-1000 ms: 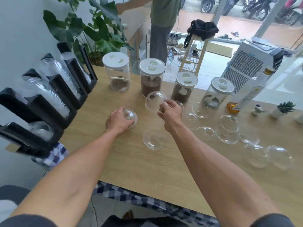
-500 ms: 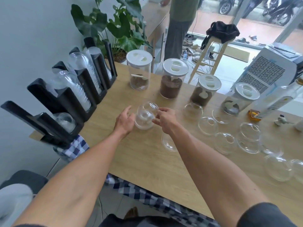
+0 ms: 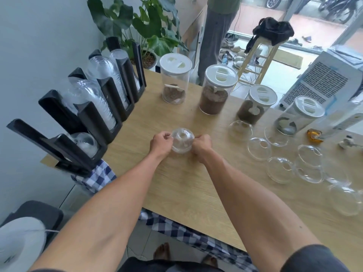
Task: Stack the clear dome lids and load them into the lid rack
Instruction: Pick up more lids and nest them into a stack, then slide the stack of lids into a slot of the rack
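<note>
Both hands have closed in — left hand (image 3: 160, 143) and right hand (image 3: 201, 147) pinch lid stack (image 3: 182, 141). Stacking step; next loose lid (image 3: 259, 149) at 3 o'clock.

Bare forearms, dark short sleeves (image 3: 314, 260), bare feet (image 3: 162, 251)

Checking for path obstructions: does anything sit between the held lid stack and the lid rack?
Nothing visible. Both hands, left hand and right hand, grip the lid stack; only bare table lies between it and the black lid rack to the left.
</note>
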Motion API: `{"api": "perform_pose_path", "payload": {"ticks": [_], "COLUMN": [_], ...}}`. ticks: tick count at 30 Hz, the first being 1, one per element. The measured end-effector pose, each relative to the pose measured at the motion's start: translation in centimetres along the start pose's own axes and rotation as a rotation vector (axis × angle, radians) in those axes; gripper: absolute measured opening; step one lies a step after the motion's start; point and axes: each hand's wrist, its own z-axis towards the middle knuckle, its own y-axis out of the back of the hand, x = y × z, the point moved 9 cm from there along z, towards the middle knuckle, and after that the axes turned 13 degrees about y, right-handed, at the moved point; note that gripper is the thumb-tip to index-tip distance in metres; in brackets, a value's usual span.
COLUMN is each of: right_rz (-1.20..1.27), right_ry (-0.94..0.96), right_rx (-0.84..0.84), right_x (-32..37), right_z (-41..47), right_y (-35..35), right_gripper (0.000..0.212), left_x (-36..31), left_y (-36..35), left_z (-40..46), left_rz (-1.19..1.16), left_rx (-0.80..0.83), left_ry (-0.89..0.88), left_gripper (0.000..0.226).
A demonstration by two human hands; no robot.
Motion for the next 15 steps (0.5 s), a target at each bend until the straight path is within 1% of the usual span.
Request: {"api": "perform_pose_path", "payload": {"ticks": [2,4,6,9,10,13,15], "right_rz": [0.033,0.055,0.05,0.085,0.104,0.191,0.233], "right_ry": [-0.05,-0.067,-0.062,-0.033,-0.023,0.022,0.068], "right_rx": [0.002,0.006,0.01,-0.006,-0.011,-0.007,-0.006], "right_x": [0.1,0.4,0.8,1.0,1.0,1.4,2.5], "right_z": [0.0,-0.3,-0.9,-1.5,-1.8,-2.7,-3.7], "right_y": [-0.1,-0.1,0.0,-0.5,-0.8,-1.6,-1.9], "right_gripper": [0.023,0.029,0.026,0.009,0.007,0.015,0.02], "left_x": [1.0,2.0,2.1,2.0,2.0,1.5,1.0], "left_y": [-0.2,-0.5,-0.6,-0.2,0.0,1.2,2.5], "left_z": [1.2,2.2,1.7,0.8,0.5,-0.6,-1.3], "left_rz": [-0.055,-0.138,-0.24,-0.38,-0.426,-0.493,-0.507], "left_rx": [0.036,0.092,0.15,0.193,0.207,0.245,0.261], "left_ry": [0.059,0.126,0.157,0.173,0.181,0.191,0.163], "left_gripper": [0.02,0.02,0.027,0.031,0.032,0.028,0.023]}}
